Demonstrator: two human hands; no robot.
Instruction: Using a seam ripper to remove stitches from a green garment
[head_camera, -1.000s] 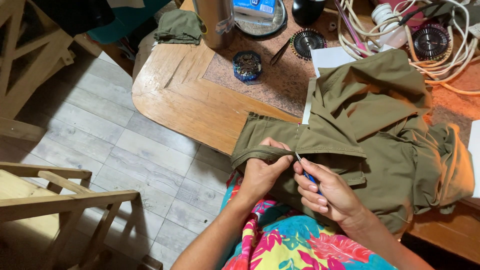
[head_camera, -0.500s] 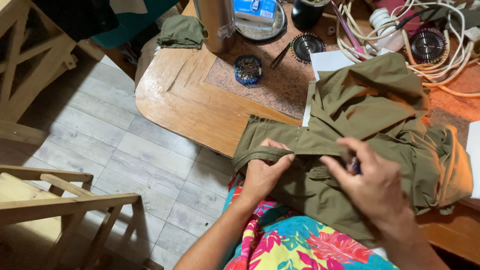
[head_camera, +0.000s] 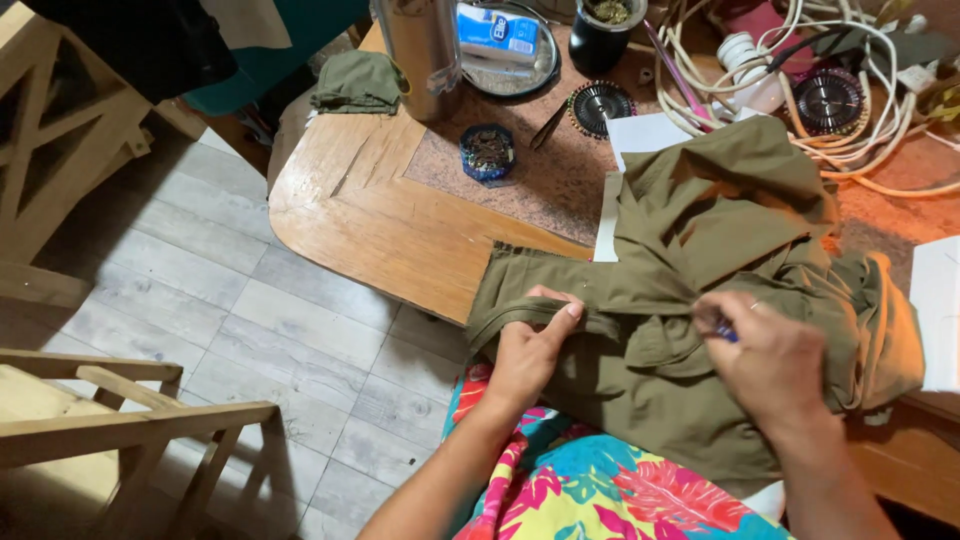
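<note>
An olive green garment (head_camera: 720, 260) lies bunched over the near edge of a wooden table (head_camera: 380, 230) and hangs onto my lap. My left hand (head_camera: 530, 350) pinches a folded edge of the garment at its left end, thumb on top. My right hand (head_camera: 765, 355) presses on the cloth further right, fingers curled around a small blue-handled tool (head_camera: 725, 333) that is mostly hidden. A bright floral fabric (head_camera: 620, 480) covers my lap below.
On the table stand a metal flask (head_camera: 420, 50), a round blue tin of pins (head_camera: 487, 152), two dark round discs (head_camera: 600, 105), white paper (head_camera: 650, 135), a tangle of cables (head_camera: 850, 110) and a small green cloth (head_camera: 355, 85). Wooden furniture (head_camera: 110, 420) stands on the tiled floor at left.
My right hand has moved right along the garment and turned palm-down, hiding the blue tool it showed earlier. My left hand keeps its pinch on the folded edge.
</note>
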